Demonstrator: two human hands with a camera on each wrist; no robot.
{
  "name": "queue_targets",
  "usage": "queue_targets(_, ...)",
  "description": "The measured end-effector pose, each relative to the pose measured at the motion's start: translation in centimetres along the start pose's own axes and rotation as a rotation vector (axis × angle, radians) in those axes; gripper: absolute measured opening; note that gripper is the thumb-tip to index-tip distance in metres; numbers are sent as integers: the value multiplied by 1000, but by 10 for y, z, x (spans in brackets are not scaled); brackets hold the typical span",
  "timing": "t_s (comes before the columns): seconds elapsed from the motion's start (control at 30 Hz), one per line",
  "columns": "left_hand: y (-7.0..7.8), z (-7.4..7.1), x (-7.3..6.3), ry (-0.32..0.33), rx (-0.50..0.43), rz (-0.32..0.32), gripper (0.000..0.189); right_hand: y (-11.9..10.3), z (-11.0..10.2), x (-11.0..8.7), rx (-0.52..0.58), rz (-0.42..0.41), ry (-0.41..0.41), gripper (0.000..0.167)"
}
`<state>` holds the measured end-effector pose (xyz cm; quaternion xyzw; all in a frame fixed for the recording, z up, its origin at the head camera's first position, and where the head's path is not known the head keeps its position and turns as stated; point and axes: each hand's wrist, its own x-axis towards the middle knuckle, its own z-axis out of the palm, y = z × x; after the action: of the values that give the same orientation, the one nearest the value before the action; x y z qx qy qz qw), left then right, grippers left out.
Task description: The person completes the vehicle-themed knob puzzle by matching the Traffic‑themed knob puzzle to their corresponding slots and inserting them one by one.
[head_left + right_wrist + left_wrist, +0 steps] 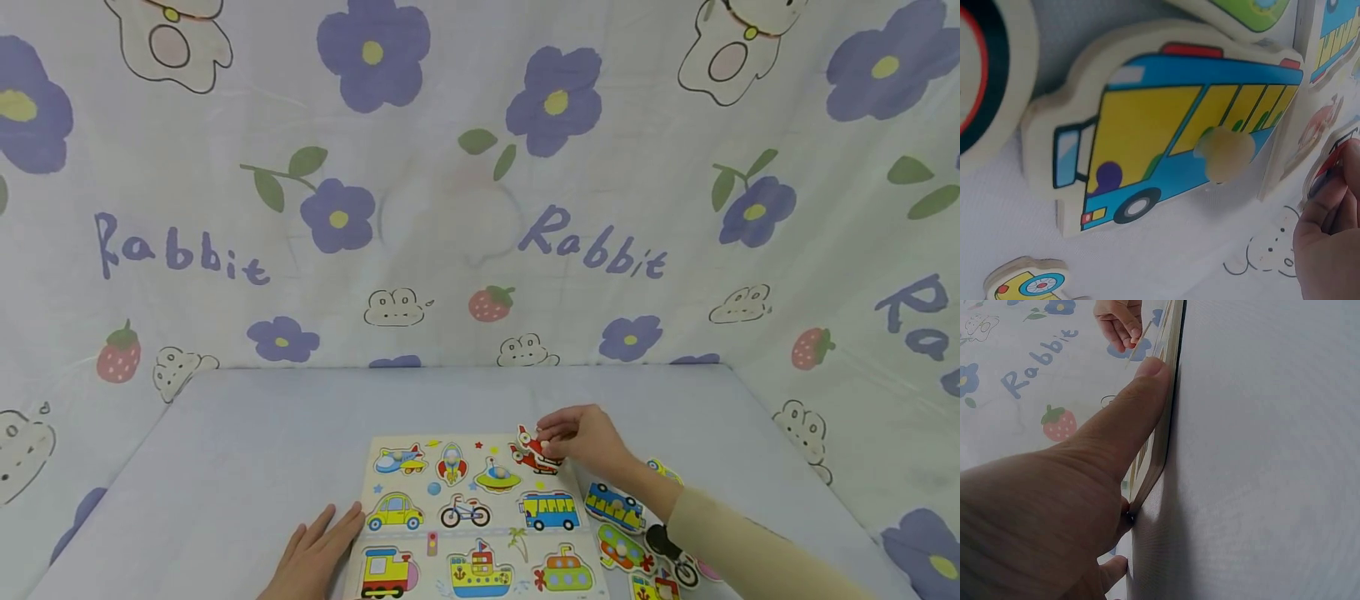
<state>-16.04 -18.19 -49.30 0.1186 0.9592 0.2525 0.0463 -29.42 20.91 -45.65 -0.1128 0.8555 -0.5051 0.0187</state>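
Note:
My right hand pinches a red helicopter puzzle piece between thumb and fingers. It holds the piece tilted over the helicopter picture at the top right of a wooden puzzle board. The fingers hide part of the piece. At the board's left edge rests my left hand, its fingertips touching the side. In the left wrist view the thumb lies straight along that edge. An airplane piece, a rocket piece and a flying saucer piece sit in the board's top row.
Right of the board lie several loose pieces: a bus with a knob, a submarine, a ship and a car. The right forearm covers some of them. A patterned cloth wall stands behind the table.

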Motion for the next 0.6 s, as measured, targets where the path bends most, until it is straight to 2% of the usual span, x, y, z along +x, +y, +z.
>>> queue_targets(0.27, -1, -1, 0, -4, 1, 9, 117, 3, 7, 0, -28, 14, -58, 21)
queue_targets(0.43, -2, -1, 1, -9, -6, 13, 117, 5, 13, 0, -86, 9, -55, 20)
queue_targets(0.6, -1, -3, 0, -11, -7, 21, 117, 3, 17, 1, -95, 14, -44, 21)
